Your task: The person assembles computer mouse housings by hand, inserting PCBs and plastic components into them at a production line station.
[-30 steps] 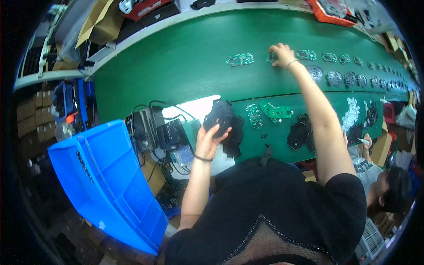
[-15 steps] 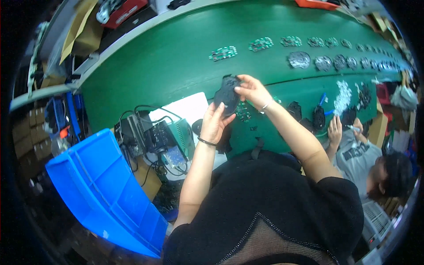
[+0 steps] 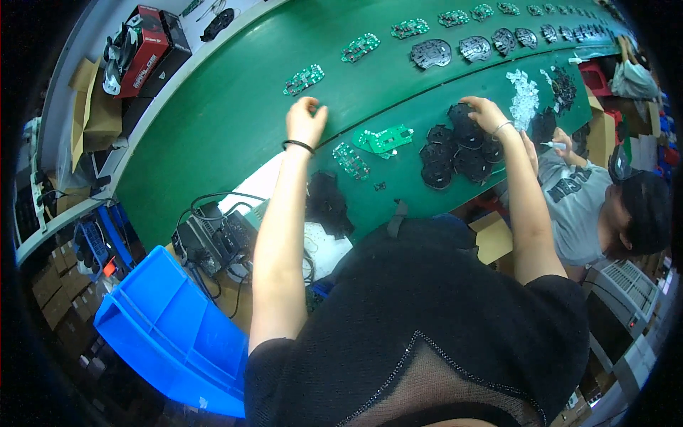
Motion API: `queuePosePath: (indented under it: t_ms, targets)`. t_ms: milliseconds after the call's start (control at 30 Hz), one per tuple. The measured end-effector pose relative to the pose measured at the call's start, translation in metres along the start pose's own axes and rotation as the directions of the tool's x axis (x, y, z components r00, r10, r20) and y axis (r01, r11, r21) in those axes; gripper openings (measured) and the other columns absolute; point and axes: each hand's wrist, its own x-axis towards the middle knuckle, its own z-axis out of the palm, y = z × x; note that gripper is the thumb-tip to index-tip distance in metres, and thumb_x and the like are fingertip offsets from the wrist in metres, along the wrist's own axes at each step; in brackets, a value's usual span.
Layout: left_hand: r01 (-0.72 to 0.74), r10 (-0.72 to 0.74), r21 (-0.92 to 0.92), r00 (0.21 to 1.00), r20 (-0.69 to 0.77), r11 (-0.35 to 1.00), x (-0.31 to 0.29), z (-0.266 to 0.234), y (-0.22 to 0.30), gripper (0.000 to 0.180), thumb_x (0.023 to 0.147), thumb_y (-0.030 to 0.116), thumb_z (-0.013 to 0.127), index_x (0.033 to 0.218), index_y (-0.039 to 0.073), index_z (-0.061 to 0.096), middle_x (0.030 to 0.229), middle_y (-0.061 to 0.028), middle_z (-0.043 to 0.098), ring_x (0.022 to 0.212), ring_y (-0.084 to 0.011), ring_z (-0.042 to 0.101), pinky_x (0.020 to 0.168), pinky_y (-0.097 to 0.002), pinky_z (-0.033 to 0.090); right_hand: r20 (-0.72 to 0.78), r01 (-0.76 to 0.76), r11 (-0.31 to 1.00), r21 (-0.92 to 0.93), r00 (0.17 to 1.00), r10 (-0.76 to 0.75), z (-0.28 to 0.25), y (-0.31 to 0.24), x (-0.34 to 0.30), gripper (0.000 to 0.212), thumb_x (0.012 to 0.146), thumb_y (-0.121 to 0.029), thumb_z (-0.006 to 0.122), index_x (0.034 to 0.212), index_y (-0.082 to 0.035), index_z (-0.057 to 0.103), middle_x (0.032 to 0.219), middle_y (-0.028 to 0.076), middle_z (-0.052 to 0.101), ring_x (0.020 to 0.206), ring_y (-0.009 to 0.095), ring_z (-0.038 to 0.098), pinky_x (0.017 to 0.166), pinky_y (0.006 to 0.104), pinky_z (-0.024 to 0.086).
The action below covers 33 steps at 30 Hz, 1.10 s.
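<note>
My left hand [image 3: 306, 123] is over the green table with its fingers loosely curled and the thumb apart, holding nothing visible. Just beyond its fingertips lies a green circuit board [image 3: 304, 80], the nearest of a row. To the right, my right hand [image 3: 488, 114] grips the upper edge of a black plastic shell [image 3: 467, 129], which rests at the top of a cluster of similar black shells [image 3: 437, 158]. Between my arms are loose green boards [image 3: 385, 141] and another populated board [image 3: 351, 161]. Black parts [image 3: 327, 204] lie beside my left forearm.
Dark shell halves [image 3: 430, 53] form a second row on the green table [image 3: 206, 121]. White pieces [image 3: 523, 98] are heaped at the right, near a co-worker in grey [image 3: 578, 206]. A blue bin [image 3: 174, 334] and black electrical equipment [image 3: 213, 238] stand at the left.
The black shell that both hands held is no longer between them. My left hand has moved left towards the boards, my right hand right to the shell cluster. The view has shifted.
</note>
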Motion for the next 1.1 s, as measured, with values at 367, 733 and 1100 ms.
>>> queuePosePath:
  t_ms: [367, 733, 1100]
  targets:
    - [-0.258, 0.262, -0.058, 0.96, 0.096, 0.964, -0.069, 0.058, 0.067, 0.04, 0.061, 0.025, 0.072, 0.094, 0.005, 0.059, 0.096, -0.0132, 0.055, 0.093, -0.0309, 0.048, 0.083, -0.0383, 0.041, -0.009, 0.613, 0.763, -0.205, 0.779, -0.627, 0.076, -0.108, -0.012, 0.039, 0.062, -0.004, 0.063, 0.1, -0.008, 0.055, 0.101, 0.009, 0.054, 0.097, 0.028, 0.05, 0.084, 0.0379, 0.042]
    - [-0.07, 0.012, -0.366, 0.987, -0.159, 0.928, -0.039, -0.003, 0.028, 0.05, 0.071, 0.011, 0.066, 0.116, 0.004, 0.047, 0.094, -0.0162, 0.062, 0.09, -0.0257, 0.061, 0.079, -0.0347, 0.048, -0.31, 0.719, 0.576, 0.388, 0.691, -0.654, 0.049, -0.235, 0.016, 0.033, 0.066, -0.013, 0.068, 0.096, -0.006, 0.058, 0.089, 0.011, 0.057, 0.081, 0.031, 0.054, 0.078, 0.0385, 0.044]
    - [0.324, -0.748, -0.899, 0.664, -0.006, 0.294, 0.022, -0.088, -0.089, 0.029, 0.074, 0.0, 0.06, 0.099, 0.004, 0.046, 0.09, -0.0087, 0.055, 0.078, -0.0198, 0.057, 0.061, -0.0355, 0.052, -0.086, 0.524, 0.762, -0.381, 0.8, -0.593, 0.112, -0.254, 0.129, 0.063, 0.065, -0.024, 0.073, 0.121, -0.017, 0.046, 0.118, 0.008, 0.045, 0.114, 0.027, 0.038, 0.091, 0.0432, 0.032]
